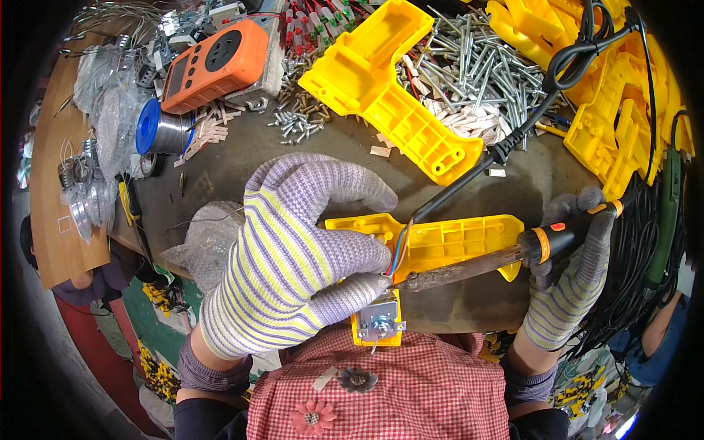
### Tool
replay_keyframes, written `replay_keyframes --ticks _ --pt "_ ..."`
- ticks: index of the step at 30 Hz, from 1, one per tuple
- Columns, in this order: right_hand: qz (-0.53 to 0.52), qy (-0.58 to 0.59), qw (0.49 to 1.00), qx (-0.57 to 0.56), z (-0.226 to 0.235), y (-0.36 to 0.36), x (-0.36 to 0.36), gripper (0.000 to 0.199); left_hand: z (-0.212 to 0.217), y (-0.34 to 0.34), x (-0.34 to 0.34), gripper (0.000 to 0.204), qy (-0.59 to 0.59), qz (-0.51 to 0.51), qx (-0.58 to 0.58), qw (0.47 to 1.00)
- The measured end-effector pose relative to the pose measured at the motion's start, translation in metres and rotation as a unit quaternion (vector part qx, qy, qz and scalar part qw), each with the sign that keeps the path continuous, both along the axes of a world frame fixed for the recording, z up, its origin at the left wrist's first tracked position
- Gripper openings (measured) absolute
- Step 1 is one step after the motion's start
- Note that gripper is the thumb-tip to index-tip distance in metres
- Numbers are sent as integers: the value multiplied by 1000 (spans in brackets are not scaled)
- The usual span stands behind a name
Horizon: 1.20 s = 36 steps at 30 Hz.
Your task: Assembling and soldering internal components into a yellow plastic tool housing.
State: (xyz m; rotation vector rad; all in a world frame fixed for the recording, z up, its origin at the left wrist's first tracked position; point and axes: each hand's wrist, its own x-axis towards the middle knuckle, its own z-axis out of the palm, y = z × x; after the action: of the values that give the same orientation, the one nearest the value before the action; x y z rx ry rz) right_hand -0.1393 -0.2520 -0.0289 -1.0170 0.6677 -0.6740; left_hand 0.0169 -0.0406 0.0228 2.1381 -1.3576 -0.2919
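My left hand [286,253], in a striped knit glove, pinches thin coloured wires [402,249] between thumb and finger. They come from the end of a black power cord [458,187]. My right hand [568,271], gloved alike, grips a soldering iron [469,268] by its dark handle with orange bands. The iron's brown, scorched barrel points left, its front end close to my left fingertips; the very tip is hard to make out. Beneath lies a yellow plastic housing half [462,242]. Nearer me, a square metal part [381,323] sits in the yellow plastic, partly under my left hand.
Another yellow housing half [400,95] lies ahead, beside heaped long screws [477,66]. Further left are an orange meter [216,66], a solder wire spool [158,126] and small screws [297,121]. More yellow housings [623,110] and bundled black cables [623,257] crowd the right.
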Motion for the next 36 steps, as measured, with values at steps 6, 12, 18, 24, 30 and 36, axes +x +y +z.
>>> replay_keyframes --ticks 6,12,18,24,30,36 --pt "-27 18 999 -1 1 3 3 34 0 -1 0 25 -4 0 -2 1000" --pt "-3 15 1000 0 2 1 0 34 1 -1 0 24 -5 -3 4 1000" --pt "-15 -18 1000 5 0 -3 0 35 2 0 0 24 0 -2 1 1000" --pt "-82 -17 995 47 5 2 6 33 0 0 0 25 -2 -3 -3 1000" --pt "-67 -58 995 52 -1 -5 1 32 1 -1 1 26 -7 -3 -1 1000" --pt "-52 -64 995 56 1 -5 1 32 1 0 -1 26 -14 1 0 1000"
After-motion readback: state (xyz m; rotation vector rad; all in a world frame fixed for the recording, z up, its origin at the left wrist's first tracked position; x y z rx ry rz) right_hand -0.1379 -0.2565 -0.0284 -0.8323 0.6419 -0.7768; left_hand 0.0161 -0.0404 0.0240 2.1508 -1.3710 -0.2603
